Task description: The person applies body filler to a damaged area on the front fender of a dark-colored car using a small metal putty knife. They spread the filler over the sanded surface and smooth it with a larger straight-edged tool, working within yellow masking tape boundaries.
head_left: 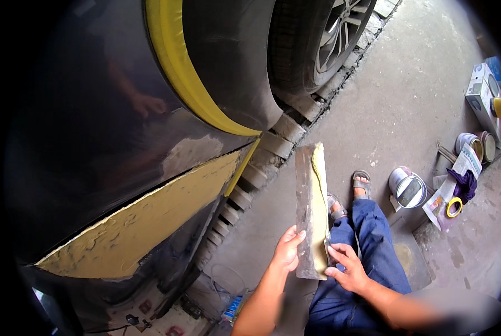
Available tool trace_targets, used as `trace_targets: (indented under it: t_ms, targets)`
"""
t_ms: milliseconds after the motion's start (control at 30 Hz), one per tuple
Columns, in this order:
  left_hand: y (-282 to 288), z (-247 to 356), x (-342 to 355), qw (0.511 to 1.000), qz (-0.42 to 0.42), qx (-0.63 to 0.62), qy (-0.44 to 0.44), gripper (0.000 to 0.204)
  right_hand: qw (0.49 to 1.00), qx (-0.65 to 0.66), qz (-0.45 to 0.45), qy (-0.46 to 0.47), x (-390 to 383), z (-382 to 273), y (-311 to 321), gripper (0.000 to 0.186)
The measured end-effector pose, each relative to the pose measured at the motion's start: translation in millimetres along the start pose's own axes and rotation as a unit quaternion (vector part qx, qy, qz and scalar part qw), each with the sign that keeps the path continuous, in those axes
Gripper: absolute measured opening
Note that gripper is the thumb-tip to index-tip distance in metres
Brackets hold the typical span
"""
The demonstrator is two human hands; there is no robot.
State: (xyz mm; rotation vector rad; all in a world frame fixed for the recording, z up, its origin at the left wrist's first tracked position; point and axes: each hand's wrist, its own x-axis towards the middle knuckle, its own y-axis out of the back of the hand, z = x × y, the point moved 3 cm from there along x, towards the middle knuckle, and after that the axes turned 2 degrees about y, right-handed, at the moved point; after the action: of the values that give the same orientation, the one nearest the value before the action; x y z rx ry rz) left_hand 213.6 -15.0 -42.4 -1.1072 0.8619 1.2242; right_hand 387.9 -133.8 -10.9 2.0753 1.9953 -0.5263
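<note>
A long, narrow grey putty board (305,207) is held up in front of my legs. Its left edge is gripped in my left hand (287,248), thumb on the face. Pale yellow putty (319,201) runs in a thick strip along the right side. My right hand (348,269) is closed at the lower right edge, around a thin dark spreader (329,253) pressed against the putty; most of it is hidden. To the left, a dark car body panel (110,162) carries a broad yellowish patch of rough putty (144,218).
Yellow masking tape (175,61) lines the wheel arch beside a tyre (289,50). On the concrete floor at right stand an open paint can (399,179), smaller tins (469,144) and a box (481,98). Newspaper (435,204), a purple cloth (463,185) and a tape roll (455,208) lie nearby.
</note>
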Motion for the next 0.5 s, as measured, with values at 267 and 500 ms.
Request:
trace_targets:
  t_ms: [267,500]
  targets:
    - [-9.8,5.5,-0.2,0.999,0.019,0.004,0.028,0.022,0.987,-0.116,-0.007,-0.113,-37.8,32.6,36.3,0.046]
    - [44.5,-29.4,-6.8,0.989,0.048,0.13,0.06,0.03,0.991,0.001,0.089,-0.105,86.3,1.6,127.4,0.038]
